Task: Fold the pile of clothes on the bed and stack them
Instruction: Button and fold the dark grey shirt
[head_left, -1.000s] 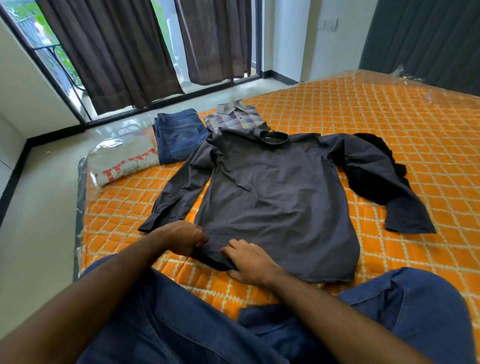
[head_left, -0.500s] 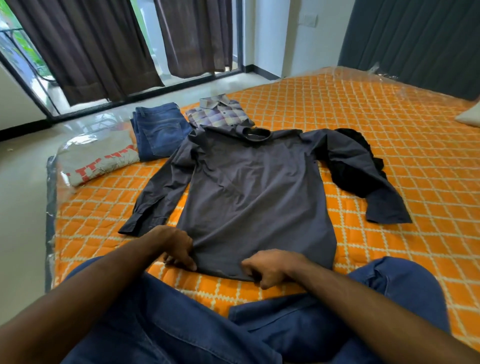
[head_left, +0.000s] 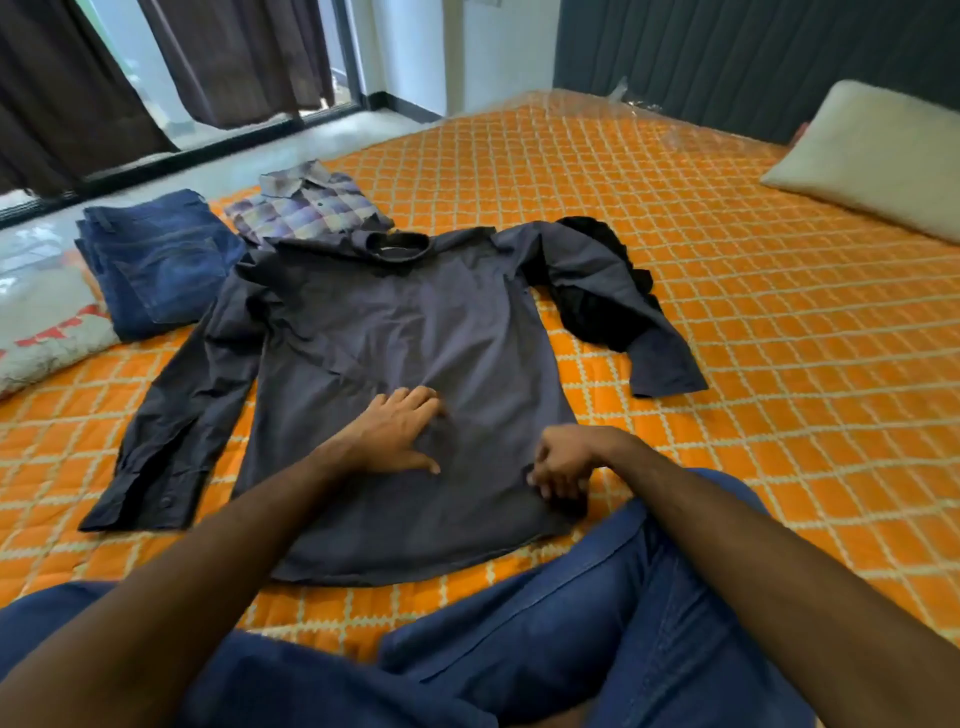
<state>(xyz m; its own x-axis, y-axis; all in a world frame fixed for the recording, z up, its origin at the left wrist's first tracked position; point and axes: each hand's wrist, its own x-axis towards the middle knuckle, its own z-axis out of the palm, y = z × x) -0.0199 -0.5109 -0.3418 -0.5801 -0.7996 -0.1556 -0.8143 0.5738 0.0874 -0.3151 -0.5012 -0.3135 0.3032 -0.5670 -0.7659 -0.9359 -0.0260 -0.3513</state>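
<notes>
Orange quilted mattress (head_left: 727, 312) filling room, dark curtains (head_left: 234, 57) hanging behind. Dark long-sleeved shirt (head_left: 415, 338) lying face down, both sleeves spreading outward. Left hand (head_left: 395, 436) resting flat on shirt's middle, fingers lying straight and spread. Right hand (head_left: 563, 462) curling fingers, pinching shirt's right lower edge. Folded jeans (head_left: 156, 260), plaid shirt (head_left: 306, 208) sitting near collar. Black garment (head_left: 597, 306) lying under right sleeve. Pillow (head_left: 878, 156) lying far right.
</notes>
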